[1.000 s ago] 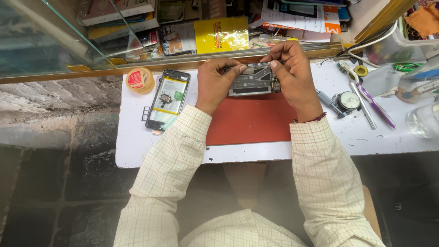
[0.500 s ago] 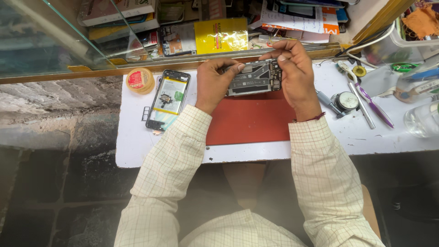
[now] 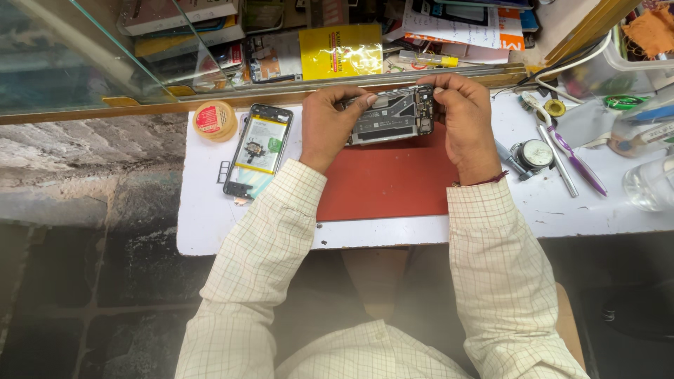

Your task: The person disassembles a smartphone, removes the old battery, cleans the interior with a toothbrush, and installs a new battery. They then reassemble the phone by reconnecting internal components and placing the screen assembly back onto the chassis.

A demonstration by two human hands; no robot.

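I look down at a white tabletop [image 3: 210, 224] with a red mat [image 3: 386, 182] in the middle of it.

Near the far left corner of the tabletop sits a round roll of tape [image 3: 215, 120]. Just beside it, a little toward the middle, lies an open phone shell [image 3: 258, 150] with a pale battery inside it. A small thin frame piece [image 3: 224, 171] lies next to the shell, on the side of the left edge.

My left hand [image 3: 328, 131] is over the far edge of the red mat. Its fingers are curled, and the fingertips pinch the left end of an opened phone [image 3: 390, 115]. The phone is held up above the far edge of the mat, lying long ways between my two hands. I can see its dark inner parts.

My right hand [image 3: 463, 123] holds the right end of the phone. Its fingers are bent and pressed together around that end.

Toward the right edge of the tabletop, a small round gauge [image 3: 536, 154] lies near my right wrist. Next to it lies a purple pen [image 3: 576, 163], and a thin metal tool [image 3: 556, 160] lies between the gauge and the pen. A clear glass jar [image 3: 649, 184] stands at the right edge.
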